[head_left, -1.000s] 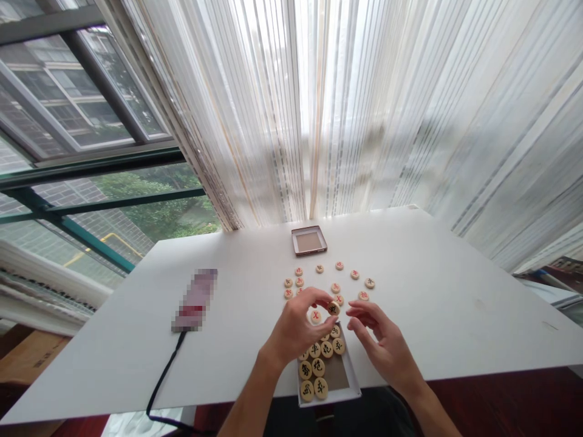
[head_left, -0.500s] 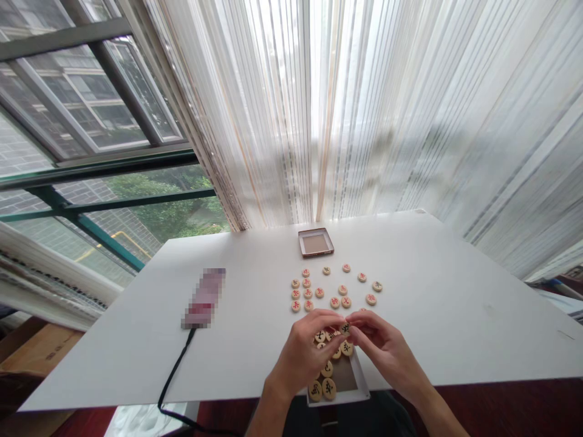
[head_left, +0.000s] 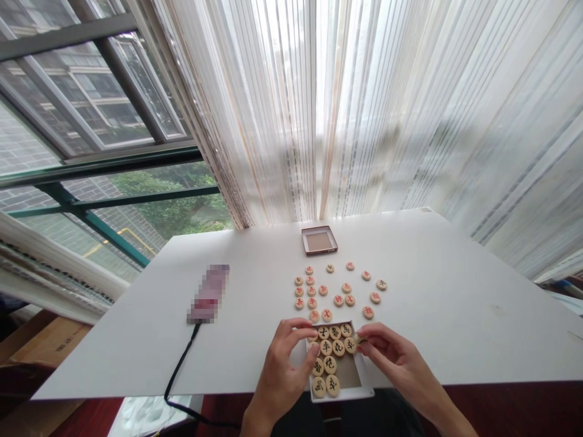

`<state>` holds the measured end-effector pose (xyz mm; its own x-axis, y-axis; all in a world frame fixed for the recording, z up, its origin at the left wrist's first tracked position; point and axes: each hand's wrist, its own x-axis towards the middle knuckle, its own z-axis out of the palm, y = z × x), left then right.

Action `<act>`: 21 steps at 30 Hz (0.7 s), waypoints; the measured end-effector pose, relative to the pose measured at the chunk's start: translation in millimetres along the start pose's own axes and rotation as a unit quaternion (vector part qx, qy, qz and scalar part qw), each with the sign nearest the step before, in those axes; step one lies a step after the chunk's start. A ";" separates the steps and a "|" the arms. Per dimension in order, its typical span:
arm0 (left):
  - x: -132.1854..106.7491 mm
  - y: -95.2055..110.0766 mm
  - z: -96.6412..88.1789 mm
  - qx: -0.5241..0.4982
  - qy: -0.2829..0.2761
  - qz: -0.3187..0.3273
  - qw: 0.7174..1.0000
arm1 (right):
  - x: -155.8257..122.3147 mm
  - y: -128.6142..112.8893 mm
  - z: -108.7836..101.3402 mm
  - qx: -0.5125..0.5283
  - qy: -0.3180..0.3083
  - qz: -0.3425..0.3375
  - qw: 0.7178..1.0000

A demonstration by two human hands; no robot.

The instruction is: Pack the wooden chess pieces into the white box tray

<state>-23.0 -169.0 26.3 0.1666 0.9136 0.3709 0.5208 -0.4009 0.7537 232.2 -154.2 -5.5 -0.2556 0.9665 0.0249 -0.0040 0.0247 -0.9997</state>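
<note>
In my right hand (head_left: 396, 355), a xiangqi piece (head_left: 361, 340) is pinched between thumb and fingertips, tilted, by the right wall of a shallow box (head_left: 363, 370). My left hand (head_left: 289, 358) curves over the box's left side, thumb and index finger apart, with fingertips near the pieces there; it partly hides the left column. Inside the box lie round wooden pieces with black characters, among them a piece (head_left: 333, 385) at the near end. Bare box floor shows at the near right. The box reaches over the table's front edge.
Past the box, several loose pieces, mostly red-lettered, such as a red piece (head_left: 368, 312), lie on the white table (head_left: 255, 291). A box lid (head_left: 319, 250) lies farther back. To the left is a blurred phone-like object (head_left: 209, 294) with a black cable (head_left: 175, 358).
My hands have moved apart from the piece they both touched above the box. The right hand now holds a piece by the right wall, the left hand is lower at the left side.
</note>
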 end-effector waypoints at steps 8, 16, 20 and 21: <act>-9.7 -8.8 12.7 0.031 -0.020 0.000 0.999 | -2.5 13.7 -0.1 -0.019 0.052 -0.014 0.998; -11.8 -11.7 11.4 0.026 -0.002 -0.013 1.000 | -2.0 6.7 -0.4 -0.014 0.078 -0.029 0.996; -11.0 -9.4 11.6 0.045 -0.011 -0.011 0.999 | -2.6 5.9 -0.5 -0.025 0.090 -0.022 0.995; -10.9 -8.6 11.8 0.050 -0.014 -0.009 0.999 | -2.9 6.4 -0.6 -0.029 0.094 -0.021 0.995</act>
<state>-19.4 -174.7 9.3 0.1784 0.9230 0.3409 0.6049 -0.3761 0.7019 233.4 -156.7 -12.0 -0.0715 0.9948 0.0721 0.0461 0.0755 -0.9961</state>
